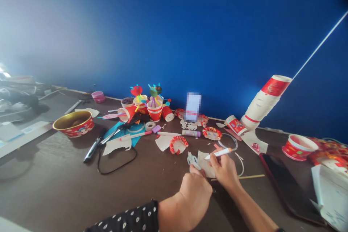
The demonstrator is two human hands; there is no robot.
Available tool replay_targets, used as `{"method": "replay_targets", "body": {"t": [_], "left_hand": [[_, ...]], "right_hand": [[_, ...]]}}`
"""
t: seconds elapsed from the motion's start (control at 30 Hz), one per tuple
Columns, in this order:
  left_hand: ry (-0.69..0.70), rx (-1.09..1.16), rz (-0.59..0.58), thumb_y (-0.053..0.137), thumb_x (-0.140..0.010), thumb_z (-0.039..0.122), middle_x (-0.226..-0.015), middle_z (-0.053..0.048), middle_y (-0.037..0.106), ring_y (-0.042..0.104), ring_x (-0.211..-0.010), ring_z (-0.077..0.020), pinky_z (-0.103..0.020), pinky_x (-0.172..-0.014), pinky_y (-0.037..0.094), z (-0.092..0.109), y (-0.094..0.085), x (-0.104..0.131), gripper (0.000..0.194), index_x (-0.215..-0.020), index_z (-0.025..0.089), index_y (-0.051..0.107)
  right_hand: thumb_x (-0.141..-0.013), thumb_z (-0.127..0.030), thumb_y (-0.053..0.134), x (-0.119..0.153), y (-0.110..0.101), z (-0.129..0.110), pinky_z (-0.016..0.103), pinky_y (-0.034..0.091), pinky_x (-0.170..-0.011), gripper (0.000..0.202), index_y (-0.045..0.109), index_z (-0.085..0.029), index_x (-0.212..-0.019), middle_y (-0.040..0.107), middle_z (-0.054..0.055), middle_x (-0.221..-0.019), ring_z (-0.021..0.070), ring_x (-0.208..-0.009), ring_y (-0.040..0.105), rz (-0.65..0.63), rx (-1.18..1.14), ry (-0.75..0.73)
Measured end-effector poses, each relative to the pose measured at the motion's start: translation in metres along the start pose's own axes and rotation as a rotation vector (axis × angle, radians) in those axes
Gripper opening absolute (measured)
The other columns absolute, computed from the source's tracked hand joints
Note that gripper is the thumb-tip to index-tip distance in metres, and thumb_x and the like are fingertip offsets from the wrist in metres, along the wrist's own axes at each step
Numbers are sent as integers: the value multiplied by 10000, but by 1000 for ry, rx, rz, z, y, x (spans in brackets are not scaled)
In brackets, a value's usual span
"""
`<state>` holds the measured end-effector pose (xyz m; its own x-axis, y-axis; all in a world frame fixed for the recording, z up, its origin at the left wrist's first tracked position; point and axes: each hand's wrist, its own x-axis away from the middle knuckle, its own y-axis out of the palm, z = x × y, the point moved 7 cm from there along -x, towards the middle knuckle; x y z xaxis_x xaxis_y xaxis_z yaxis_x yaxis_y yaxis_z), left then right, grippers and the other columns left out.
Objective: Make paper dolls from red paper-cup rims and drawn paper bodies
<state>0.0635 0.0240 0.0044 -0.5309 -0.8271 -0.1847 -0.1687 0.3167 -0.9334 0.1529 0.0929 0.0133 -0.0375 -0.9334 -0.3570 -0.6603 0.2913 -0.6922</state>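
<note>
My right hand (pixel 225 170) is closed around a slim white marker (pixel 222 153) with an orange end. The marker points left, its other end over a small piece of off-white paper (pixel 204 164) on the table. Beside it, my left hand (pixel 195 190) is curled, with a finger and thumb at a small pale blue-white piece (pixel 193 160). That piece touches or overlaps the paper's left side; its exact kind is unclear. The left palm and most of its fingertips are hidden. A ring-shaped red-and-white paper craft (pixel 178 145) lies just beyond my hands.
Decorated paper cups (pixel 154 110) stand at the back against the blue wall. A glue stick (pixel 190 133), scissors (pixel 115 134) and a box cutter (pixel 94 148) lie left of centre. A gold-lined bowl (pixel 74 127) is far left. A dark phone (pixel 290 188) and leaning stacked cups (pixel 262 105) are right.
</note>
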Motion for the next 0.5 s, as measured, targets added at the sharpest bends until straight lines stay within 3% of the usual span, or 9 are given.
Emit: {"method": "replay_targets", "body": {"t": [0.17, 0.5], "left_hand": [[5, 1, 4, 533, -717, 159, -975, -288, 577, 594, -845, -310, -261, -469, 456, 1, 3, 0, 405, -1096, 16, 541], [29, 22, -46, 511, -729, 133, -981, -283, 577, 590, -863, -310, -271, -491, 474, -1, -4, 0, 370, -1076, 10, 552]], "right_hand": [[-762, -353, 406, 1, 1, 5, 275, 490, -564, 295, 530, -135, -917, 675, 88, -677, 221, -703, 651, -22, -97, 73], [-756, -348, 402, 2, -5, 3, 266, 478, -544, 267, 539, -152, -876, 664, 58, -644, 201, -621, 648, 6, -58, 120]]}}
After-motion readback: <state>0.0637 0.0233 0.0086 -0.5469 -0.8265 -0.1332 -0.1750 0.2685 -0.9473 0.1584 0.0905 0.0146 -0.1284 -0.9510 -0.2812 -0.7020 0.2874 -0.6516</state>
